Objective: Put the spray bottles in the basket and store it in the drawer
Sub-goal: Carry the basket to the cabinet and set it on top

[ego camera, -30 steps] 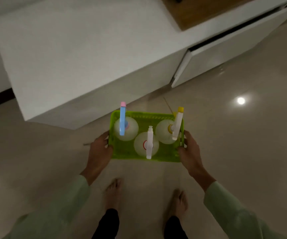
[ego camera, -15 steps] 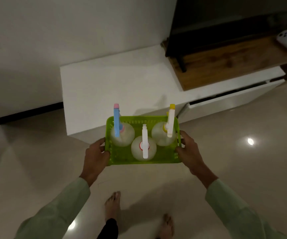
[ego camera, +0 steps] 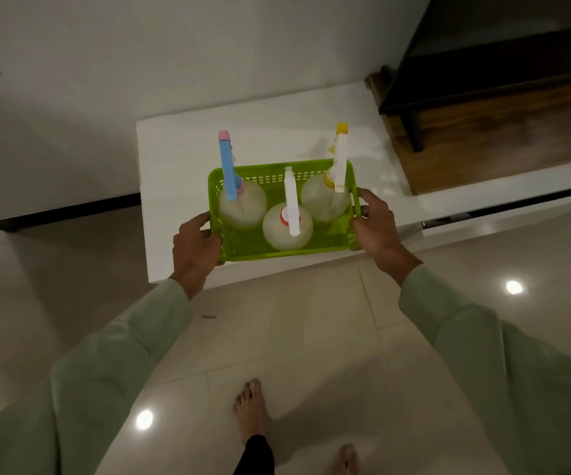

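Note:
I hold a bright green plastic basket [ego camera: 243, 246] in the air over the front of a low white cabinet [ego camera: 181, 145]. My left hand [ego camera: 195, 246] grips its left rim and my right hand [ego camera: 376, 228] grips its right rim. Three round pale spray bottles stand upright inside: one with a blue nozzle and pink cap [ego camera: 227, 169] at the left, one with a white nozzle [ego camera: 291, 207] in the front middle, one with a yellow-capped nozzle [ego camera: 339, 159] at the right. A white drawer [ego camera: 503, 217] at the right stands slightly ajar.
A dark wood shelf [ego camera: 503, 132] with a black stand [ego camera: 414, 132] sits on the cabinet at the right. A white wall with dark baseboard [ego camera: 71, 210] runs at the left. My bare feet [ego camera: 251, 409] stand on glossy beige floor tiles [ego camera: 294, 337].
The basket has risen from near the floor to above the cabinet's front edge, both hands still on its rims. The view has pulled back, and one foot has stepped back.

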Demonstrator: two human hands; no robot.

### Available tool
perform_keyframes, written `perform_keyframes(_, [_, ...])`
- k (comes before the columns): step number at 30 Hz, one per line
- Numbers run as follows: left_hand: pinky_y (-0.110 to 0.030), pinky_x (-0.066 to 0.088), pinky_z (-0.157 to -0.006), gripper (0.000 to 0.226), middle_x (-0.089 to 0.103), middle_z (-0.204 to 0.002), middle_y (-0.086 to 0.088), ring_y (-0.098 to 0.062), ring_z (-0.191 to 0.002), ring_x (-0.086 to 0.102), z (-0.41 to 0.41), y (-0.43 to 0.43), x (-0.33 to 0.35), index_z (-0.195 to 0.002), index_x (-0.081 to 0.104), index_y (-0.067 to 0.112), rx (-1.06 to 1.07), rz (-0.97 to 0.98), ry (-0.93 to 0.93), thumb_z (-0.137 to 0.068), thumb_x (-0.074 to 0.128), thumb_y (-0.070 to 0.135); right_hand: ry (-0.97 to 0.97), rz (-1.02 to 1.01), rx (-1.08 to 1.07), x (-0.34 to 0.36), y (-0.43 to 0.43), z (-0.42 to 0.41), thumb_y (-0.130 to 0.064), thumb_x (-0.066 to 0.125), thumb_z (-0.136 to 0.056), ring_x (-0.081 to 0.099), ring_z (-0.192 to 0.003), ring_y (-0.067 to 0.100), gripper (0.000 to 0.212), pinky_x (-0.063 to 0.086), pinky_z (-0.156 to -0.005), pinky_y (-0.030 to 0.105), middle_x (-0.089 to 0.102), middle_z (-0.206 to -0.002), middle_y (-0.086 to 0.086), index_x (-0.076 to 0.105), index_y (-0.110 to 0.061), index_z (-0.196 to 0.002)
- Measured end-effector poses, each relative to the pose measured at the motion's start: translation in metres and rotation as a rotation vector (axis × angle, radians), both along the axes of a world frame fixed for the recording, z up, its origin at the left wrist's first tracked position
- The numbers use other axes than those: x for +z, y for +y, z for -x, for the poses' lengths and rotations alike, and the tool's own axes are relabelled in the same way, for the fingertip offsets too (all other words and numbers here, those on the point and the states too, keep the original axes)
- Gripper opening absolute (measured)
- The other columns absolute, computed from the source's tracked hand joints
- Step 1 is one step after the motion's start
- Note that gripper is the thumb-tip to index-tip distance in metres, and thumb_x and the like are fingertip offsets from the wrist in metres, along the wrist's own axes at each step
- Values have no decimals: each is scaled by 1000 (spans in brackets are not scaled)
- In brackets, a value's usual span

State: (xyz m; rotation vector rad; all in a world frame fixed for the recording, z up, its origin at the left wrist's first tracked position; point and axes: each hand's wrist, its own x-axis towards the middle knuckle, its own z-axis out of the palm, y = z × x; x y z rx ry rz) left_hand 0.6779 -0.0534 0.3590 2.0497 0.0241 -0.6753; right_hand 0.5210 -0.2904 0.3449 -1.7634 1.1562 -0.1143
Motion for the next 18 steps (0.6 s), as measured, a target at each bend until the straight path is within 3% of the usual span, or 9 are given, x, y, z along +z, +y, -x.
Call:
perform_keyframes(4, [-41, 61, -69, 52, 72, -92, -11, -26, -76, 68, -18, -5, -18, -132, 58, 18, 27, -11, 35, -85, 48, -2, 44, 24, -10, -18, -4, -21, 6, 44, -80, 69, -88, 40, 66, 63, -59, 55, 68, -100, 7, 57, -30, -134])
perform_keyframes(8, [-38, 60, -66, 53, 71, -90, -8, -27, -78, 69, -27, -7, -28, -135, 56, 18, 59, 18, 42, -87, 49, -2, 57, 62, -2, -30, -7, -37, 2, 44, -80, 68, -94, 39, 63, 61, -76, 58, 67, -102, 3, 56, -29, -133])
perform_keyframes(13, [-46, 62, -72, 55, 72, -112, -16, -33, -91, 71, -46, -5, -38, -139, 52, 20, 63, 32, 27, -88, 50, 0, 41, 66, -12, -33, -9, -56, -3, 46, -80, 67, -98, 39, 59, 59, -81, 58, 67, -105, 3, 57, -28, -132])
perform_keyframes(16, [-43, 61, -73, 49, 68, -121, -15, -30, -100, 69, -47, 2, -40, -143, 46, 20, 56, 70, 22, -95, 56, 13, -13, 15, -44, -35, -4, -55, -8, 54, -87, 68, -100, 34, 45, 59, -84, 56, 69, -109, 6, 60, -25, -128])
perform_keyframes(18, [-43, 60, -76, 47, 66, -121, -10, -25, -95, 69, -36, 10, -40, -142, 45, 18, 88, 72, -37, -98, 55, 28, -99, -17, -97, -37, 1, -47, -15, 61, -93, 67, -106, 27, 37, 59, -88, 48, 68, -117, 7, 59, -20, -130])
